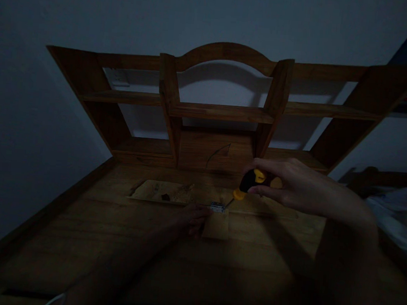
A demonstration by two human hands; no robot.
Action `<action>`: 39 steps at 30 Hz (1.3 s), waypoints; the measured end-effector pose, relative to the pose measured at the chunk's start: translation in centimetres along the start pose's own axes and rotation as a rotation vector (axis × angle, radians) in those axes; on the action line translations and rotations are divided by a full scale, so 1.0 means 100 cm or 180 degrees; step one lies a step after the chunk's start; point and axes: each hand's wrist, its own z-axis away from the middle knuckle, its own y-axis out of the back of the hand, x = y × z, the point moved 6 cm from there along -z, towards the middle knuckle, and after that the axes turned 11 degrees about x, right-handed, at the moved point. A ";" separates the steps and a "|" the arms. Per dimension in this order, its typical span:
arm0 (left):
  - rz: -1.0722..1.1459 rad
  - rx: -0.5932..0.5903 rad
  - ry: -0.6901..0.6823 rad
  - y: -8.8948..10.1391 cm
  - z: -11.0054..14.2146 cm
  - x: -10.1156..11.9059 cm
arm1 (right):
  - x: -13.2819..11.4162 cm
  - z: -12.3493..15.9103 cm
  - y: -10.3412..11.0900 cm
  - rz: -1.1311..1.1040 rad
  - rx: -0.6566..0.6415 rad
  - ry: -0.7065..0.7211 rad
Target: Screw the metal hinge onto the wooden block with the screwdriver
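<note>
My right hand (285, 182) is closed round the black and yellow handle of a screwdriver (248, 182). Its shaft slants down to the left, and the tip meets the right end of a small metal hinge (217, 207). That hinge lies along the far edge of a small wooden board (216, 226) on the desk. From the left, my left hand (193, 219) grips the board's side, fingertips against the hinge's left end. Dim light hides some of its fingers. Any screw under the tip is too small to see.
Behind the hinge, a longer pale wooden strip (161, 191) with a dark mark lies on the wooden desk (146, 246). A wooden shelf unit (222, 112) stands at the back against the wall. White cloth or plastic (396, 214) shows at the right.
</note>
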 end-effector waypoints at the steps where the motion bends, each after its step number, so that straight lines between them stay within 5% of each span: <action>1: -0.0027 0.0007 0.0018 -0.001 0.001 0.001 | -0.001 0.000 0.000 -0.0036 -0.0021 0.0001; 14: -0.0001 -0.0146 -0.0005 0.001 -0.007 -0.004 | -0.004 0.007 0.001 -0.0250 -0.0161 0.0088; 20: 0.0098 -0.0116 -0.0004 0.001 -0.009 -0.008 | 0.004 -0.004 0.006 0.0361 0.0264 -0.0146; 31: 0.0115 -0.0048 0.0061 0.000 -0.001 -0.003 | 0.001 -0.001 0.021 0.0462 0.0591 -0.0091; 35: 0.0143 -0.0049 -0.0005 0.003 0.000 -0.001 | -0.009 0.006 0.035 0.0425 0.1131 -0.0092; 39: 0.0195 -0.0142 0.0068 0.006 -0.005 -0.005 | -0.031 0.019 0.059 0.0294 0.2436 0.0125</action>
